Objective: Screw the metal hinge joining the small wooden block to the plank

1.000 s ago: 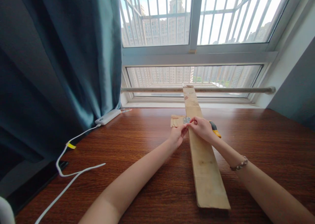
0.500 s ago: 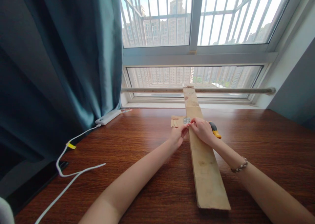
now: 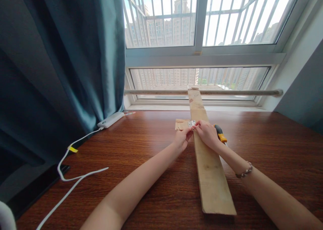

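Observation:
A long wooden board (image 3: 212, 176) lies on the table, its far end at the window rail. A metal hinge (image 3: 191, 123) bridges the board's left edge and a short wooden piece (image 3: 181, 124). My left hand (image 3: 184, 137) is closed at the hinge's near side, fingertips pinched together. Resting over the board, my right hand (image 3: 206, 132) has its fingers pinched at the same spot, touching the left fingertips. Whatever small thing they hold is hidden by the fingers. Just right of my right hand lies a screwdriver with a black and yellow handle (image 3: 220, 134).
The brown wooden table (image 3: 141, 139) reaches the window. At the left lie a white power strip (image 3: 111, 120) and a white cable (image 3: 75, 179) beneath a dark blue curtain (image 3: 108, 55). A horizontal rail (image 3: 234, 93) crosses before the window.
My right hand and wrist have shifted very slightly left, showing more of the screwdriver's handle and shaft. My left hand, the board and the hinge stay nearly in place.

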A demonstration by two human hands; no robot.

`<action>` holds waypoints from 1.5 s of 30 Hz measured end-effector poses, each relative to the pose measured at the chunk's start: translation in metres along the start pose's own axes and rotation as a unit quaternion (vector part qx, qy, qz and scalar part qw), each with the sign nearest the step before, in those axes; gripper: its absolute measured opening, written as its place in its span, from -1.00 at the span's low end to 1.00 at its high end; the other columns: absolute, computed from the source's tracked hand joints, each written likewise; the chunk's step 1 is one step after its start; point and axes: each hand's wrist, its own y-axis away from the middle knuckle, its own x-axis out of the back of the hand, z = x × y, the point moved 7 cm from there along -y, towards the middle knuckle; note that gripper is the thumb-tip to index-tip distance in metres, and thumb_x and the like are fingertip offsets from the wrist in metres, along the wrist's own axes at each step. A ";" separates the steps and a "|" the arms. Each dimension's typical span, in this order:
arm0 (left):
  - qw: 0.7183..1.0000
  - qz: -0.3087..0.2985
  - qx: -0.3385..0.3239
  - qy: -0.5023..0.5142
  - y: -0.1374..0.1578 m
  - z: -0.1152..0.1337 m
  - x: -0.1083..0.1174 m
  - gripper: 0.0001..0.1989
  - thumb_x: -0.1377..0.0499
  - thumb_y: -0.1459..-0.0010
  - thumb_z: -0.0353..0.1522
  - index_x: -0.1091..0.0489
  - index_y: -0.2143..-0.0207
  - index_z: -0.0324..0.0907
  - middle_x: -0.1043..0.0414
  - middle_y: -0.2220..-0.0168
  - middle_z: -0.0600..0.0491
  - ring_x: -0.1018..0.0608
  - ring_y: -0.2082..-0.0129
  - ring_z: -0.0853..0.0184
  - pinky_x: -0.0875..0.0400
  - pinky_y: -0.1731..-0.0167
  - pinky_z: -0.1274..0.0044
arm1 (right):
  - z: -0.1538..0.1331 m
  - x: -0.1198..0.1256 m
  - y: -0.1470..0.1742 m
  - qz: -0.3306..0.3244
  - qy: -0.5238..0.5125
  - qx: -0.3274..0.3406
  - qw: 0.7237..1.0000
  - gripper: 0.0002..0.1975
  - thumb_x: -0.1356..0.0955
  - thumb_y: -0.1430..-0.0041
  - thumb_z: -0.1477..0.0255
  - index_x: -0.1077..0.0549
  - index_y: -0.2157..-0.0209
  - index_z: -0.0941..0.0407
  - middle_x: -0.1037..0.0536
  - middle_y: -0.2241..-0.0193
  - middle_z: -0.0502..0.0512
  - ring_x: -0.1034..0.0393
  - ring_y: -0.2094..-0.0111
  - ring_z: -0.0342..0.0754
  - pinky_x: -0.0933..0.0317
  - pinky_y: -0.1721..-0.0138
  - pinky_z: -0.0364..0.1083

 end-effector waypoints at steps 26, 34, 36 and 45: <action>0.998 0.000 0.000 -0.068 0.006 0.000 -0.002 -0.88 -0.28 0.13 -0.53 -0.48 0.42 -0.30 -0.54 0.37 -0.12 -0.55 0.39 0.30 -0.43 0.25 0.48 | 0.010 -0.004 -0.011 -0.036 -0.109 0.029 0.993 -0.85 -0.28 -0.10 0.37 -0.45 0.39 0.12 -0.40 0.59 -0.05 -0.27 0.49 -0.12 -0.02 0.44 -0.17; 0.998 -0.001 -0.001 -0.057 0.006 0.001 -0.002 -0.84 -0.29 0.17 -0.55 -0.48 0.42 -0.31 -0.54 0.40 -0.08 -0.55 0.43 0.30 -0.43 0.25 0.46 | 0.028 -0.013 -0.021 -0.074 -0.210 -0.001 0.975 -0.80 -0.33 0.07 0.36 -0.53 0.46 0.18 -0.27 0.69 -0.08 -0.15 0.58 -0.18 0.02 0.51 -0.19; 0.999 0.001 0.003 -0.053 0.005 0.001 -0.001 -0.85 -0.28 0.16 -0.56 -0.47 0.42 -0.32 -0.54 0.41 -0.09 -0.55 0.43 0.31 -0.44 0.26 0.46 | 0.027 -0.013 -0.020 -0.067 -0.212 -0.002 0.975 -0.79 -0.33 0.08 0.35 -0.54 0.46 0.18 -0.28 0.69 -0.07 -0.15 0.58 -0.18 0.02 0.51 -0.18; 0.998 0.022 0.017 -0.051 0.003 -0.001 0.002 -0.86 -0.24 0.12 -0.58 -0.48 0.41 -0.34 -0.54 0.39 -0.12 -0.55 0.42 0.31 -0.44 0.30 0.49 | 0.021 -0.010 -0.014 -0.047 -0.200 -0.023 0.978 -0.77 -0.29 0.08 0.34 -0.53 0.43 0.15 -0.33 0.66 -0.06 -0.19 0.57 -0.16 -0.02 0.49 -0.17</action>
